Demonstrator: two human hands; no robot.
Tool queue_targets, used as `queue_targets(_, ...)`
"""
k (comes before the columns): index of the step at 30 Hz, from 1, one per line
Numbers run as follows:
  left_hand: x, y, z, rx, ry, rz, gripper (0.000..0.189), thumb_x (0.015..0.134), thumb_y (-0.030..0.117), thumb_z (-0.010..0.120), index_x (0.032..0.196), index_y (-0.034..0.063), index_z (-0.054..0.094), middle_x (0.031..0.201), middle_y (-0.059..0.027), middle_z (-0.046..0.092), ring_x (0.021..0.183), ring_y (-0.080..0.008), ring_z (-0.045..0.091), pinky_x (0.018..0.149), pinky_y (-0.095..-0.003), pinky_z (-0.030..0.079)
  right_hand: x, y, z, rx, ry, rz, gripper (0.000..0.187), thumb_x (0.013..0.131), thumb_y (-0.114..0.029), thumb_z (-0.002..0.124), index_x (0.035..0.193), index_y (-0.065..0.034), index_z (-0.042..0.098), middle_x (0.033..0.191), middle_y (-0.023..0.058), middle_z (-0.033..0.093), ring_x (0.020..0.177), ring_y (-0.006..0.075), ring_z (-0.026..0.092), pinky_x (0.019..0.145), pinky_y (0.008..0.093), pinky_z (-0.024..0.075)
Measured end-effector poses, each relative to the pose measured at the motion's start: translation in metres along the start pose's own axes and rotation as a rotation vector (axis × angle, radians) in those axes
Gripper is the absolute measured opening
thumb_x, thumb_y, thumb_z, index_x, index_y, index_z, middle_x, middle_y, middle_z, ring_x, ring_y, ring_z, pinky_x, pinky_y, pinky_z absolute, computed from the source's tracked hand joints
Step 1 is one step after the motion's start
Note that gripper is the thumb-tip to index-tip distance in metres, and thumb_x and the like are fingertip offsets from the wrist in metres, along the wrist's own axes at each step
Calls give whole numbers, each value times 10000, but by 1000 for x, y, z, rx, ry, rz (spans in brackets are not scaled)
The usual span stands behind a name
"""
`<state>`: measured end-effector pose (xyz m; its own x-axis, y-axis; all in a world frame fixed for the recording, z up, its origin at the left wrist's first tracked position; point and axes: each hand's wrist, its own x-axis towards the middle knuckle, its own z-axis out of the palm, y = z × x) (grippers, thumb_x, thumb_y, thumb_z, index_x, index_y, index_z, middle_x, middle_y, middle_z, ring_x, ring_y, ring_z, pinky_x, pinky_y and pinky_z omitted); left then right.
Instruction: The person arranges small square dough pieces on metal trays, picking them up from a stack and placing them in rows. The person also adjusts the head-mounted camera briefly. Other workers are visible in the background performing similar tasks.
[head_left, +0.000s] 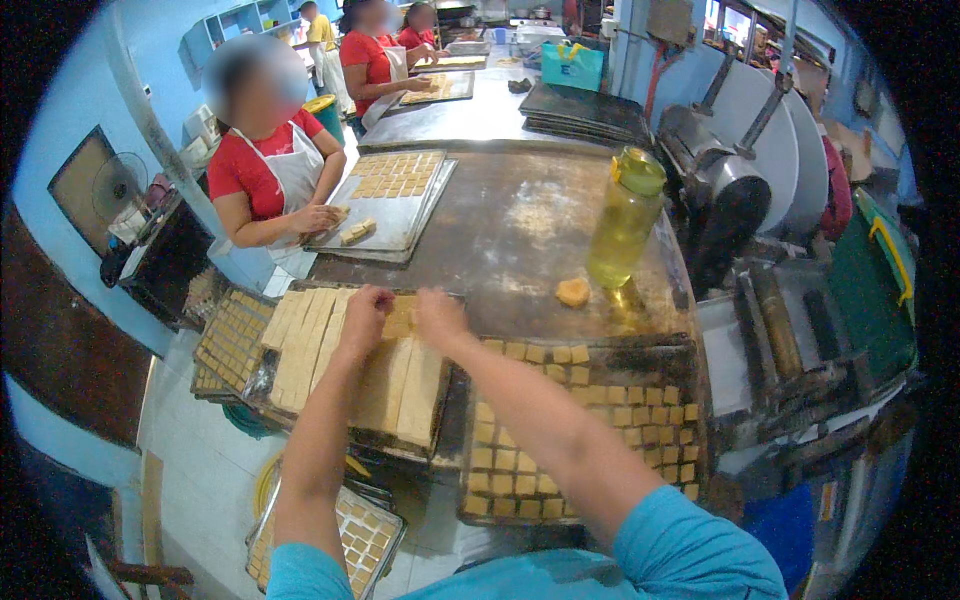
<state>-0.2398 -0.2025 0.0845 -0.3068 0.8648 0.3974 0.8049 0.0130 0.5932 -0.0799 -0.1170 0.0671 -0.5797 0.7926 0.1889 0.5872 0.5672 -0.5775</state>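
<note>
A dark baking tray (262, 379) in front of me holds long strips of pale dough (304, 337), laid side by side and cut across in places on the left. Over its far part, my left hand (365, 321) is bent at the fingers beside a strip. My right hand (440, 319) is blurred a short way to the right, with flat yellowish dough (400, 315) between the two hands. Whether either one grips a piece is hidden. Under my right forearm, another dark tray (592, 352) carries rows of small square dough pieces (514, 461).
A green water bottle (626, 217) and a small orange-yellow lump (572, 292) stand on the wooden tabletop (487, 225). Across the left corner, a co-worker (270, 172) handles dough at a metal tray (390, 217). Machinery (720, 172) borders the right side; stacked trays (360, 540) sit low down.
</note>
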Motion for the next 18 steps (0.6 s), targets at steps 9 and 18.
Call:
queue_targets(9,-40,100,4,-305,-82,-79,264,894,-122,634,1106,-14,749,985,-87,718,897,-177,706,854,-312,567,-58,76,-100,414,-113,24,188,904,-204,772,985,-43,716,949,132,753,878,246,710,791,398,559)
queue_targets(18,-50,246,112,-269,-250,154,226,939,-22,691,1133,68,765,938,-124,681,839,-244,682,780,-354,538,-166,210,-240,288,-57,115,176,920,-195,776,987,-42,721,913,87,734,855,182,682,781,366,554)
